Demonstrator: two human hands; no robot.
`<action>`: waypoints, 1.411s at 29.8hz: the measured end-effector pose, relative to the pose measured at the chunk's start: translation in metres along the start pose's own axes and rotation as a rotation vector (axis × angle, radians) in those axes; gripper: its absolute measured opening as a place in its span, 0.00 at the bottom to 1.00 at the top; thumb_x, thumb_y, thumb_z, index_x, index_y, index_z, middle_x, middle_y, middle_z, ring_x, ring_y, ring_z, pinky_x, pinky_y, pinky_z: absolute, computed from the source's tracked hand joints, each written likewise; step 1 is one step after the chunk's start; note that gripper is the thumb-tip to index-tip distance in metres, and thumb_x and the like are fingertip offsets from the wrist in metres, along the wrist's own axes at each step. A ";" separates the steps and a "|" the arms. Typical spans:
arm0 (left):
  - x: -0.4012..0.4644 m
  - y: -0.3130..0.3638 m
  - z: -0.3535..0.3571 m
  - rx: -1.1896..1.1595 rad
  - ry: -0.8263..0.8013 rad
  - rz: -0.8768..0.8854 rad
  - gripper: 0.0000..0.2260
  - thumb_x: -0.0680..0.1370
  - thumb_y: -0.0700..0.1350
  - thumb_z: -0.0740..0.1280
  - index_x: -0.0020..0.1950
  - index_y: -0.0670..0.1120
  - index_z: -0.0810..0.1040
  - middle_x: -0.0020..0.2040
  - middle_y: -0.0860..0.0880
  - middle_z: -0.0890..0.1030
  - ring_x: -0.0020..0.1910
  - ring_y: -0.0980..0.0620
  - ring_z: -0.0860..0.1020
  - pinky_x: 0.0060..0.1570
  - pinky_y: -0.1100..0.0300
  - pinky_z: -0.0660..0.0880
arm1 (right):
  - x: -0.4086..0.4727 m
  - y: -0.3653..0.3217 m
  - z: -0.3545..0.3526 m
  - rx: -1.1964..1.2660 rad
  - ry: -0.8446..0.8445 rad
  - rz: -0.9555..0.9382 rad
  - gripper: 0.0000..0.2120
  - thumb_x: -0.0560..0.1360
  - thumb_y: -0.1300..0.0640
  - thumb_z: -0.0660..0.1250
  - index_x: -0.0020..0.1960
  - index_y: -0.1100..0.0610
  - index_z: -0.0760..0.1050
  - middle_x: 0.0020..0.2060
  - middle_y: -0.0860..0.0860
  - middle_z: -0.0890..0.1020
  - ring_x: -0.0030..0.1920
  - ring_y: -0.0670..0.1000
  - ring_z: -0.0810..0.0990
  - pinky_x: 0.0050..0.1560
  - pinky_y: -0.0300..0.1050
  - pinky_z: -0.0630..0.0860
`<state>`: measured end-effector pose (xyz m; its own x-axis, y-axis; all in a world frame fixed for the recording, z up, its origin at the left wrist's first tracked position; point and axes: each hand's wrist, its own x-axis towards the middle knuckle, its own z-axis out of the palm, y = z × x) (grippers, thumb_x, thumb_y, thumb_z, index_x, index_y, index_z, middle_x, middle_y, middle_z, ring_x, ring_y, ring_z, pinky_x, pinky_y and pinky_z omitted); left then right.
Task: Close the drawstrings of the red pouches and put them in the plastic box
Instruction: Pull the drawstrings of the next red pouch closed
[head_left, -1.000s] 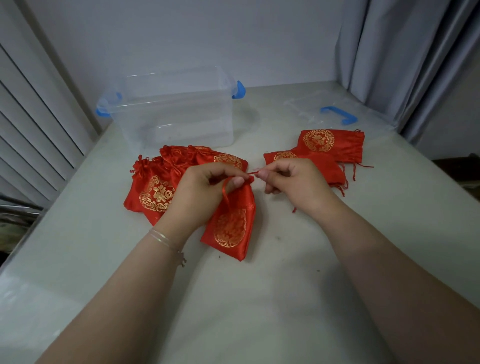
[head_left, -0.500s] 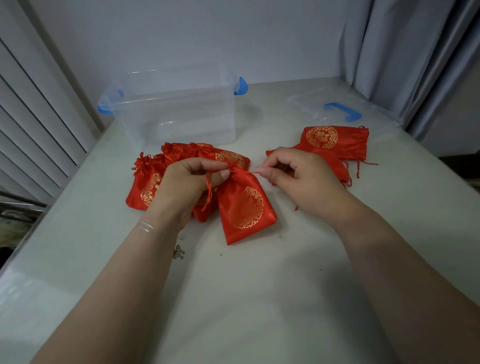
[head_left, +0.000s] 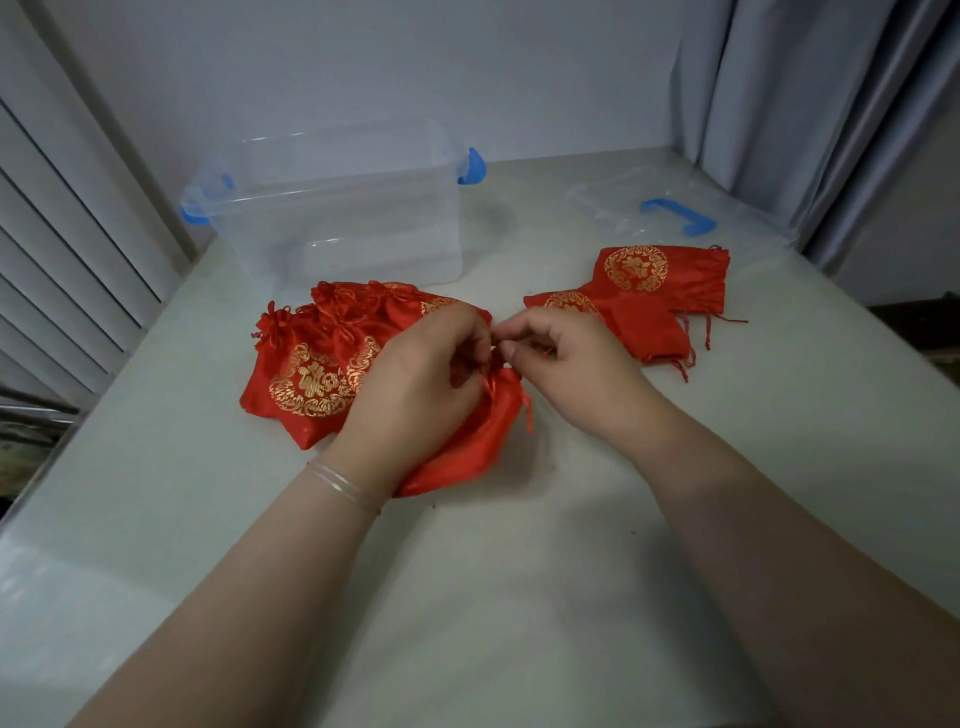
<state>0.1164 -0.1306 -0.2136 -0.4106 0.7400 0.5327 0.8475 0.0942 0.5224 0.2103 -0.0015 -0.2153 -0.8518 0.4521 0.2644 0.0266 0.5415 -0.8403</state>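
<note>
Head view: since 0.5 s ago the red pouch (head_left: 467, 441) swung under the left hand (head_left: 415, 384), emblem hidden. Left hand grips its gathered neck; right hand (head_left: 566, 364) pinches the drawstring (head_left: 545, 352), beside it.

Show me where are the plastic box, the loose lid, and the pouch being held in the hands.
plastic box (head_left: 358, 228): head view, on its clear front wall.
loose lid (head_left: 678, 215): head view, on its blue handle.
held pouch (head_left: 467, 447): head view, on its red body below the left hand.
</note>
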 end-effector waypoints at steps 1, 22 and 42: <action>0.000 0.001 0.001 0.037 0.017 0.035 0.06 0.69 0.38 0.68 0.41 0.44 0.73 0.39 0.50 0.77 0.38 0.49 0.77 0.38 0.48 0.75 | 0.001 0.000 0.000 0.062 -0.003 0.044 0.08 0.76 0.66 0.65 0.51 0.59 0.80 0.38 0.43 0.80 0.38 0.38 0.79 0.41 0.27 0.73; 0.001 0.001 0.000 0.363 0.270 0.309 0.05 0.74 0.37 0.67 0.44 0.43 0.82 0.38 0.49 0.82 0.39 0.44 0.78 0.37 0.48 0.72 | -0.004 -0.005 -0.014 -0.219 -0.054 -0.050 0.03 0.79 0.57 0.57 0.47 0.54 0.68 0.43 0.44 0.70 0.43 0.49 0.77 0.40 0.52 0.80; 0.001 -0.001 -0.005 0.343 0.104 0.163 0.08 0.78 0.46 0.63 0.46 0.43 0.78 0.41 0.48 0.77 0.40 0.46 0.74 0.39 0.55 0.70 | 0.001 -0.004 -0.007 0.367 -0.036 0.228 0.08 0.79 0.62 0.57 0.42 0.53 0.69 0.33 0.49 0.73 0.28 0.41 0.74 0.25 0.41 0.73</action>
<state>0.1135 -0.1335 -0.2105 -0.2785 0.6935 0.6645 0.9603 0.2112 0.1821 0.2129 0.0020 -0.2079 -0.8636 0.5024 0.0414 0.0340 0.1401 -0.9896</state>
